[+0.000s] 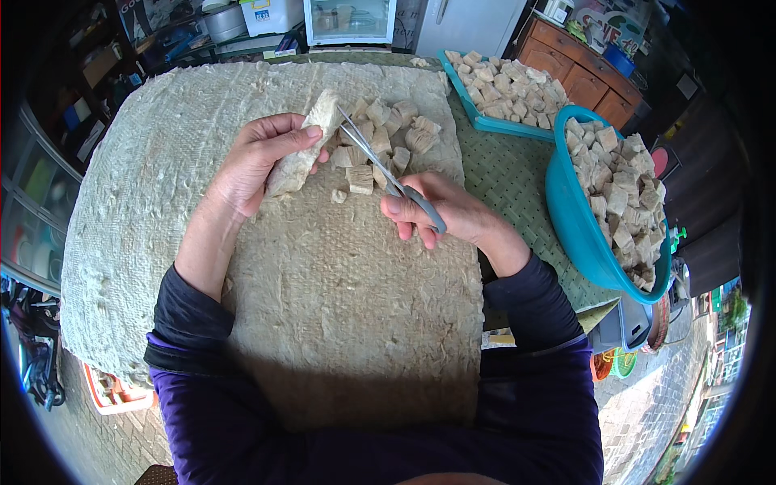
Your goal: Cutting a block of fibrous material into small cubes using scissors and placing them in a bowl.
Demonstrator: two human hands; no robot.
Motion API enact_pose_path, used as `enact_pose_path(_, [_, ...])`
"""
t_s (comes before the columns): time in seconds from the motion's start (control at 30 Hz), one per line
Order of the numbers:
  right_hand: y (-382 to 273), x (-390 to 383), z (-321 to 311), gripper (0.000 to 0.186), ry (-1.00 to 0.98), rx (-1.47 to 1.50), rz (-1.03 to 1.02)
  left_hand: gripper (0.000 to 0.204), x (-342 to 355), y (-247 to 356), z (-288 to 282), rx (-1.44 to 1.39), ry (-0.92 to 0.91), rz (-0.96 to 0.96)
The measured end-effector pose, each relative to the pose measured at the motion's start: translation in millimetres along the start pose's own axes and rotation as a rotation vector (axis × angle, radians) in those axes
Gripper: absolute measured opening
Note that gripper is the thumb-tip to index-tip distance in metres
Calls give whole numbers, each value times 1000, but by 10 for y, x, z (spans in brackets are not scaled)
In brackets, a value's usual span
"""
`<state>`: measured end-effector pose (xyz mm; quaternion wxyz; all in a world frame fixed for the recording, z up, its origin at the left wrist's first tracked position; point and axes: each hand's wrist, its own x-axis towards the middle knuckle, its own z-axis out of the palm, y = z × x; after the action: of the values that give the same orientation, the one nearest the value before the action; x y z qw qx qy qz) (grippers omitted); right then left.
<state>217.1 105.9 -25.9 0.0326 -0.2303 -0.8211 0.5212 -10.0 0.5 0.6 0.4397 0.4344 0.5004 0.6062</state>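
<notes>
My left hand (271, 158) is closed on a long, pale, fibrous strip (303, 153), held tilted with its top end away from me. My right hand (428, 210) grips grey-handled scissors (368, 149), whose metal blades point up-left to the upper part of the strip; whether they touch it I cannot tell. A loose pile of pale beige cubes (360, 178) lies around and behind the scissors on a thick, rough, fibrous mat (242, 283) beneath both hands.
A teal basin (574, 226) heaped with cubes stands at the right. Behind it is a teal tray (485, 121) of similar cubes on a green woven-patterned surface (509, 178). A wooden cabinet (558, 61), white refrigerator (461, 24) and glass-fronted case (349, 20) stand at the back.
</notes>
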Motion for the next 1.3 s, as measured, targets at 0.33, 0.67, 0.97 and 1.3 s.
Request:
enact_pose_path(0.33, [-35,-7,41,72,75,31,-49,18,3,-6,-6,26,-32,-49])
enact_pose_path(0.67, [12,19,81,58,112,21,-31,13,-50,-15,133,177,27,18])
enact_pose_path(0.97, [-27,21,108,54,148,-21,3,13,-41,-10,77,153,17,-4])
enact_pose_path(1.3, [-3,23,105,53,152,-10,30,11,-54,-33,123,187,28,-7])
